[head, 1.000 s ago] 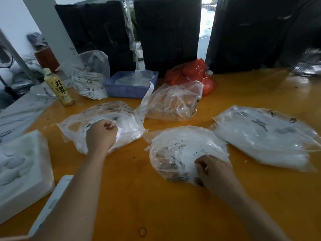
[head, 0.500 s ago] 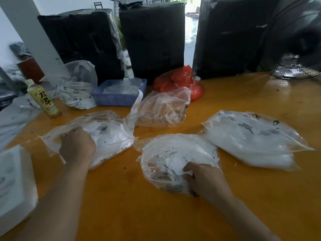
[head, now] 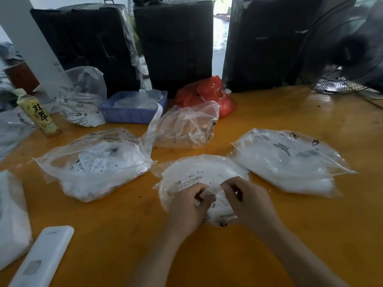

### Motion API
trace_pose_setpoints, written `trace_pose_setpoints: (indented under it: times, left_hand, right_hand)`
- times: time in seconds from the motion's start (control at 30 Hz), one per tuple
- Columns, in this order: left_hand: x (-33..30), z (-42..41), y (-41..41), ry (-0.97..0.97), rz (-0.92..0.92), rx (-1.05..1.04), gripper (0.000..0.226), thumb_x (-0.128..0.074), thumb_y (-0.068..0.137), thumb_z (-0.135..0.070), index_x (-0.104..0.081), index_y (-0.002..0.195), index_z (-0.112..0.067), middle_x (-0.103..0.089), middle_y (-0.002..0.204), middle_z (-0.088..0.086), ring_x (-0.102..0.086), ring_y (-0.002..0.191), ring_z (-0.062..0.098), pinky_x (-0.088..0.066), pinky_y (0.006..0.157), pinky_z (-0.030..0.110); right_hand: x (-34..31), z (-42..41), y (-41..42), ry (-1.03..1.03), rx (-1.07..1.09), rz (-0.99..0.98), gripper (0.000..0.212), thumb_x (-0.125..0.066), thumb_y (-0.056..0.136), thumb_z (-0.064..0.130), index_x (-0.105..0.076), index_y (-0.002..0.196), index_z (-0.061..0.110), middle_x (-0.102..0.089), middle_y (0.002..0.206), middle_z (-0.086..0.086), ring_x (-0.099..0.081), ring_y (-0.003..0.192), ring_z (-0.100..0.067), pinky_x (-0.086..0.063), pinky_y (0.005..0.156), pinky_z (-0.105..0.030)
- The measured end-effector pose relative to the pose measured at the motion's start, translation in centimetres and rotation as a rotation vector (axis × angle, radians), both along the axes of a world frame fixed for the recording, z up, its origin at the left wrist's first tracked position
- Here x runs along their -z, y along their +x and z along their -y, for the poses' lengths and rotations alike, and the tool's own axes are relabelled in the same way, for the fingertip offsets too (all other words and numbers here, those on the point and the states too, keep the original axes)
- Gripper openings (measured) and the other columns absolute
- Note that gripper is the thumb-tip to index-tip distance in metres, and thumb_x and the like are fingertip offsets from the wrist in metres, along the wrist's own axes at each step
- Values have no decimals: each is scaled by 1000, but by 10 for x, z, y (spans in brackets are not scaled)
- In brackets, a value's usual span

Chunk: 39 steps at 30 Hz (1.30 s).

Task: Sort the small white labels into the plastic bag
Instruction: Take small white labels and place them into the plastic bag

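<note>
Small white labels sit pinched between left hand and right hand over the middle clear plastic bag on the orange table. Three bags look well filled; remaining count unclear.

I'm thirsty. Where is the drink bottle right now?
In the head view, the drink bottle stands upright at the table's far left edge, left of the blue tray and beside a clear plastic bag.
</note>
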<state>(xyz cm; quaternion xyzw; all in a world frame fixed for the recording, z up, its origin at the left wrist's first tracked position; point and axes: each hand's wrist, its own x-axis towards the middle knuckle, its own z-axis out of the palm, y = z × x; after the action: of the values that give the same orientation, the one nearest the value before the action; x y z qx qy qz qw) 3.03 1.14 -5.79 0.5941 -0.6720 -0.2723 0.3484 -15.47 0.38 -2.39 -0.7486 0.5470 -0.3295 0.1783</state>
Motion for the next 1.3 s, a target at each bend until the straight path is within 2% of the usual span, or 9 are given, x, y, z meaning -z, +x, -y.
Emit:
trace_pose_setpoints:
  times: [0.13, 0.27, 0.4, 0.5, 0.6, 0.97, 1.07, 1.13, 1.3]
  left_hand:
    - [12, -8, -4, 211, -383, -191, 28, -77, 95, -34, -57, 113, -43, -73, 114, -2, -78, 82, 14, -65, 67, 32]
    - [10, -16, -10, 117, -410, -220, 35, -69, 101, -24, -51, 128, -38, -79, 90, -9, -76, 71, 6, -56, 54, 16]
    - [11, -19, -7, 95, -363, -194, 31, -63, 105, -23, -56, 126, -45, -78, 86, -8, -75, 71, 6, -56, 56, 16]
    - [12, -22, -6, 85, -367, -170, 25, -62, 105, -19, -68, 108, -43, -78, 81, -9, -73, 66, 5, -54, 56, 15]
    - [15, -21, -7, 87, -368, -185, 25, -64, 104, -17, -71, 98, -41, -77, 82, -7, -74, 71, 3, -56, 58, 15]
    - [12, -23, -6, 127, -479, -161, 33, -62, 106, -21, -77, 93, -48, -77, 86, -12, -75, 77, 6, -57, 63, 17]
    - [11, -26, -4, 126, -581, -136, 22, -56, 103, -48, -78, 101, -44, -75, 77, -5, -75, 75, 13, -61, 69, 24]
    - [11, -29, -1, 147, -640, -127, 44, -46, 101, -67, -80, 106, -38, -73, 73, -1, -76, 79, 21, -61, 73, 23]
    - [9, -33, 2, 173, -721, -107, 71, -33, 88, -84, -80, 108, -35, -78, 90, 9, -77, 87, 26, -61, 77, 30]
  right_hand:
    - [-23, 38, -54, -305, 351, -159, 13, -59, 99, 19, -71, 93, 18, -65, 91, 3, -57, 75, -17, -44, 69, -30]
    - [-32, 98, -95, 141, 436, -580, 22, -53, 103, 24, -69, 107, 9, -71, 99, -13, -65, 89, -34, -52, 72, -38]
    - [-19, 114, -91, 296, 373, -640, 21, -55, 95, 14, -69, 109, 9, -69, 103, -12, -65, 90, -34, -57, 68, -38]
    - [-14, 114, -96, 207, 437, -575, 16, -57, 94, 15, -70, 87, 9, -66, 79, -9, -63, 74, -30, -54, 62, -34]
    - [-18, 110, -102, 149, 437, -514, 36, -69, 95, 30, -67, 67, 7, -64, 63, -7, -61, 64, -27, -53, 59, -34]
    - [-51, 70, -99, -79, 504, -40, 28, -65, 97, 32, -68, 75, 15, -66, 71, 1, -54, 62, -18, -36, 55, -28]
    - [-57, 35, -65, 228, 249, 465, 22, -67, 95, 41, -74, 85, 24, -65, 65, 15, -55, 53, -5, -39, 49, -19]
    - [-49, 12, -39, 450, 48, 677, 26, -67, 92, 44, -76, 85, 22, -60, 62, 11, -48, 50, -7, -40, 48, -18]
    - [-15, -15, 10, 533, -67, 515, 36, -57, 93, 50, -74, 81, 21, -62, 64, 9, -47, 53, -11, -37, 50, -24]
